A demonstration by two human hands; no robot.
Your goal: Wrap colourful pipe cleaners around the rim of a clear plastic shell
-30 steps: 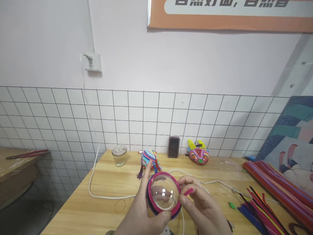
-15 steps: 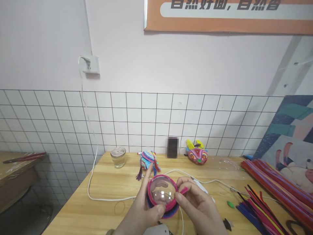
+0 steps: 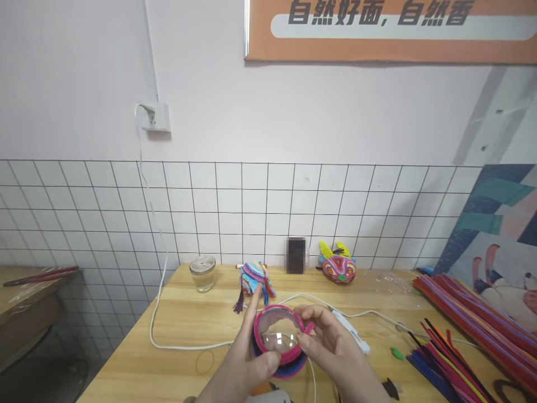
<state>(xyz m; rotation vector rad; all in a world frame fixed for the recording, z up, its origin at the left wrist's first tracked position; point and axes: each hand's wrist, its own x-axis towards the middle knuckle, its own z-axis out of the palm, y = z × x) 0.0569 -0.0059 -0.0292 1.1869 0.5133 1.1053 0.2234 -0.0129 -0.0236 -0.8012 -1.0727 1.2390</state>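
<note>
My left hand grips a clear round plastic shell from its left side, thumb on the near rim and index finger stretched out. Fuzzy pink pipe cleaner runs around the shell's rim, with a dark blue band and more pink showing beneath. At the right edge of the rim my right hand pinches a pink pipe cleaner, whose short loose end sticks out past the fingers. Just beyond stands a colourful striped tasselled ornament. Part of the shell's underside is hidden by my left hand.
A glass jar and a yellow-eared ornament stand along the tiled wall. A white cable crosses the table to a white glue gun-like tool. Bundles of pipe cleaners lie at right, near a small green piece.
The pink loose end at my right fingers now sits closer to the rim and points more upward. The view has tilted slightly up; my left hand keeps its hold.
</note>
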